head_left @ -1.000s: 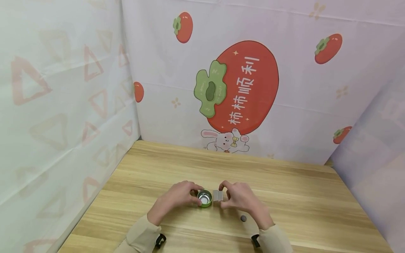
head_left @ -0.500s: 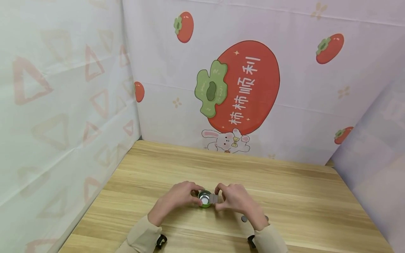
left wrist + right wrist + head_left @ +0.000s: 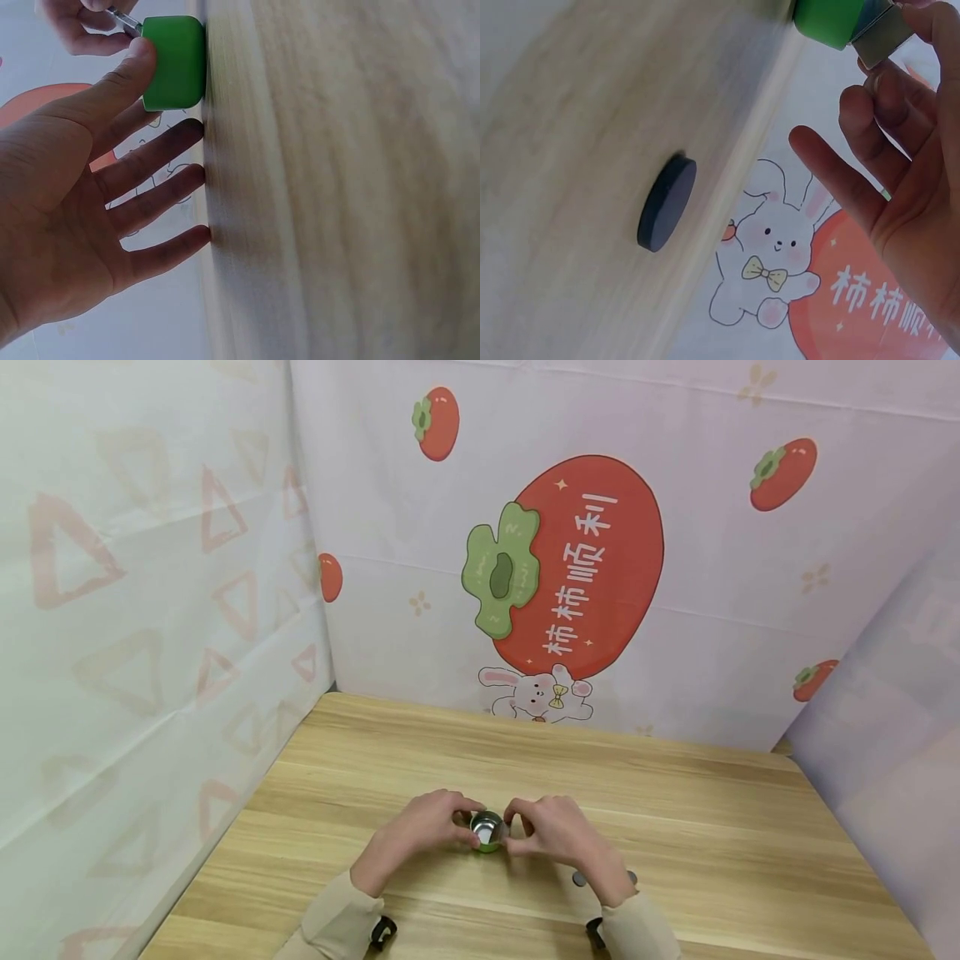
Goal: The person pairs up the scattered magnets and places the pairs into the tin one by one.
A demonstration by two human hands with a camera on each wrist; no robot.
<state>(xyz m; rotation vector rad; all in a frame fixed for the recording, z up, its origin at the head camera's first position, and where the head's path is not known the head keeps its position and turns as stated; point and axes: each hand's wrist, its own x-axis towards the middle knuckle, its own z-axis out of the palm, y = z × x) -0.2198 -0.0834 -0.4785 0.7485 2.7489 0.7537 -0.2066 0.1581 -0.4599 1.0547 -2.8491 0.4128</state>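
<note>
A small round green container [image 3: 487, 848] with a shiny metal inside stands on the table, its mouth facing up. My left hand [image 3: 427, 821] holds it by its left side between thumb and index finger, the other fingers spread with their tips at the tabletop in the left wrist view. My right hand [image 3: 557, 829] pinches a flat, rectangular silver metal piece [image 3: 883, 37] between thumb and fingers. The piece is tilted at the container's right rim, partly over the opening. How deep it reaches inside is hidden.
Two dark round discs [image 3: 579, 878] lie on the wooden table [image 3: 675, 827] near my right wrist, one partly behind the forearm. A single disc [image 3: 667, 202] shows large in the right wrist view. Printed cloth walls [image 3: 390, 643] stand behind and at both sides.
My right hand has moved left, bringing the silver piece from beside the container onto its right rim, where it has tilted. The left hand and container have stayed nearly still.
</note>
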